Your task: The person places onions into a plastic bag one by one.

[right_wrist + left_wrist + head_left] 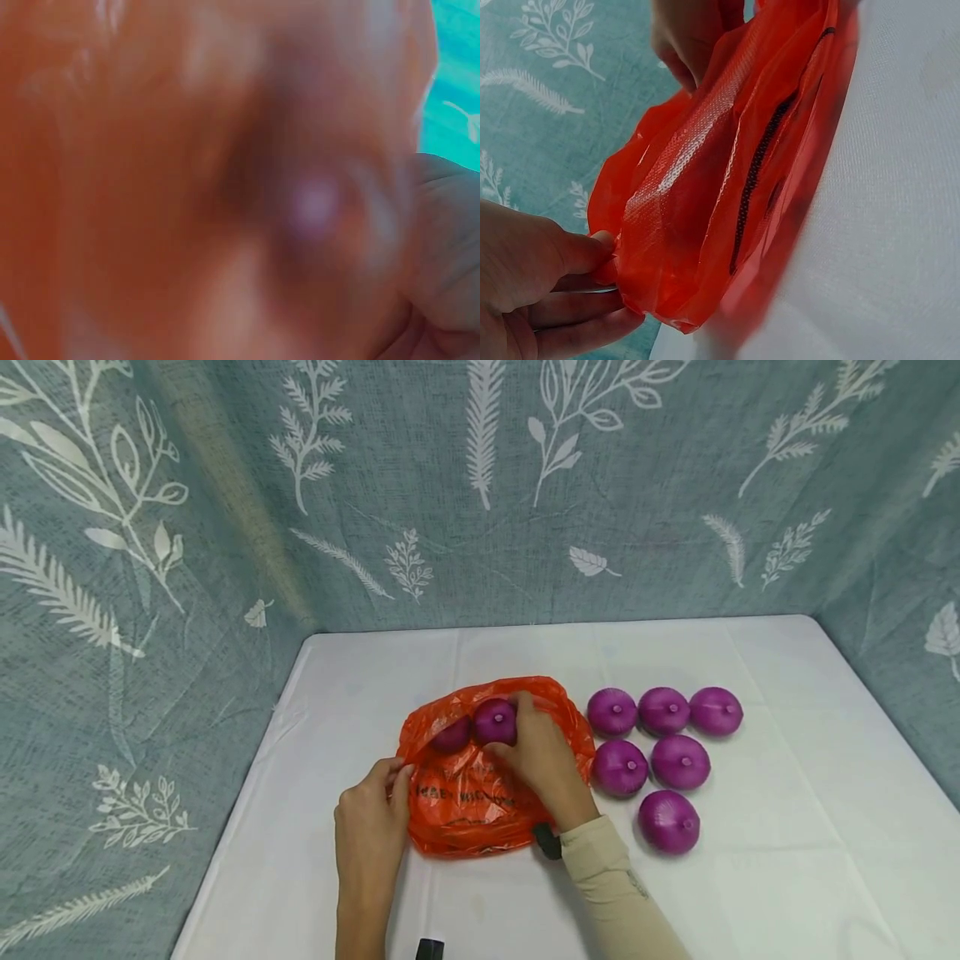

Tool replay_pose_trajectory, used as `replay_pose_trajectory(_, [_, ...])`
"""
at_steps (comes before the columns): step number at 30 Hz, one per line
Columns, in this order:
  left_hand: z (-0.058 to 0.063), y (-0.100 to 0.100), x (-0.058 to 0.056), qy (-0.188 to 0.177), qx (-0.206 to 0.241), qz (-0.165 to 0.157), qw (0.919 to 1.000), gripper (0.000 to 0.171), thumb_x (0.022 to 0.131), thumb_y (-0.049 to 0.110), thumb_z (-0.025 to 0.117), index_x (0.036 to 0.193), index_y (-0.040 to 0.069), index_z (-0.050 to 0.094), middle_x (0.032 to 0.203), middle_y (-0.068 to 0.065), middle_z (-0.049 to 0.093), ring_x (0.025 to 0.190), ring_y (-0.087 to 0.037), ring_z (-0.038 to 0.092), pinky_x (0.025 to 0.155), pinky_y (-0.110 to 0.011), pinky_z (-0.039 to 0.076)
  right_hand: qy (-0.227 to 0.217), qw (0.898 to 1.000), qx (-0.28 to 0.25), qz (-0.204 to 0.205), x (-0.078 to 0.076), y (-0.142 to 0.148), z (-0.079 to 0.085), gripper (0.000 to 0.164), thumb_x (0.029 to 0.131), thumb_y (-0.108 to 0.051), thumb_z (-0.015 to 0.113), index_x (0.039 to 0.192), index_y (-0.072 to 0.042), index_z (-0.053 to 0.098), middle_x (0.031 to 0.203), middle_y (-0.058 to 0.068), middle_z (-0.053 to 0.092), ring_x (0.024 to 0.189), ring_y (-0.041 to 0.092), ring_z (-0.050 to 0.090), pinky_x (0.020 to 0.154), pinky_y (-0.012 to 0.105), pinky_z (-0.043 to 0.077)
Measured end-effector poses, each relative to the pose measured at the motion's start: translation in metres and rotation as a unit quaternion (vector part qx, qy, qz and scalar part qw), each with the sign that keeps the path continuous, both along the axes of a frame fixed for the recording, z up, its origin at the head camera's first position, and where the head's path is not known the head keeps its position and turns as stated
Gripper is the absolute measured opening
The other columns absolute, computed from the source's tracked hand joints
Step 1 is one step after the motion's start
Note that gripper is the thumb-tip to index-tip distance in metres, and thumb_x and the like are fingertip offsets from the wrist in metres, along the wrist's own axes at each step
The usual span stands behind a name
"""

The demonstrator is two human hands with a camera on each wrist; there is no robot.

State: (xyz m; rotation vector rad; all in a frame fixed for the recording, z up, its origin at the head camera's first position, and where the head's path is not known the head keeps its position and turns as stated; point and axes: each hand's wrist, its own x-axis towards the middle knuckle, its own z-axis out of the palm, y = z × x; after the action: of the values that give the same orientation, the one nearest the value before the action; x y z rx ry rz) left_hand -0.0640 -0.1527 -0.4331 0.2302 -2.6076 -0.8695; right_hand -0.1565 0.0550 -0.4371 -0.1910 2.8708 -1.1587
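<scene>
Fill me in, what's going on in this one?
A person is working at an orange-red plastic bag on a white table. The left hand pinches the bag's edge, while the right hand grips a purple ball at the bag's opening. Another purple ball shows beside it in the bag. Six more purple balls sit on the table, right of the bag.

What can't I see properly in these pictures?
- Head view: the right edge of one purple ball; the right grip covers it.
- Head view: how much is deep inside the orange bag; its plastic hides it.
- Head view: some of the black writing; creases spoil it.
- Head view: the rest of the sleeve; the bottom edge cuts it off.
- Right wrist view: most shapes; blur.
</scene>
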Motion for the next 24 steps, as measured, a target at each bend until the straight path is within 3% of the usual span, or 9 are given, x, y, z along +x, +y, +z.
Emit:
replay_pose_trajectory(8, [0.002,0.001,0.001,0.001,-0.001,0.001,1.0,0.022,0.1,0.014,0.075,0.115,-0.002,0.077,0.101,-0.019,0.08,0.085,-0.036,0.079,0.077,-0.053,0.065,0.016,1.0,0.006,-0.011,0.006,0.02,0.017,0.063,0.093,-0.026,0.085,0.142,-0.003,0.053,0.11,0.018,0.075,0.086,0.028,0.071,0.081,0.044,0.063])
replay_pose_trajectory(12, [0.002,0.0,0.002,-0.004,-0.001,0.0,1.0,0.023,0.1,0.015,0.075,0.116,-0.002,0.077,0.102,-0.019,0.08,0.086,-0.036,0.079,0.078,-0.053,0.065,0.028,0.999,-0.014,-0.012,0.01,0.035,0.026,0.057,0.096,-0.027,0.082,0.14,-0.003,0.056,0.124,0.021,0.074,0.103,0.034,0.074,0.094,0.048,0.061])
replay_pose_trajectory(17, [0.003,0.0,0.002,-0.004,-0.004,0.002,1.0,0.023,0.1,0.014,0.075,0.117,-0.002,0.077,0.099,-0.019,0.08,0.084,-0.036,0.078,0.078,-0.053,0.065,0.033,0.998,-0.05,-0.018,0.01,0.057,0.038,0.055,0.098,-0.031,0.079,0.14,-0.003,0.057,0.137,0.024,0.067,0.125,0.039,0.067,0.105,0.054,0.056])
replay_pose_trajectory(24, [0.003,0.002,0.0,-0.007,-0.011,0.008,0.9999,0.025,0.1,0.015,0.076,0.117,-0.002,0.076,0.1,-0.02,0.08,0.084,-0.037,0.078,0.078,-0.052,0.065,0.056,0.994,-0.078,-0.048,0.006,0.093,0.052,0.058,0.101,-0.036,0.075,0.147,-0.007,0.055,0.15,0.023,0.059,0.139,0.038,0.058,0.112,0.055,0.049])
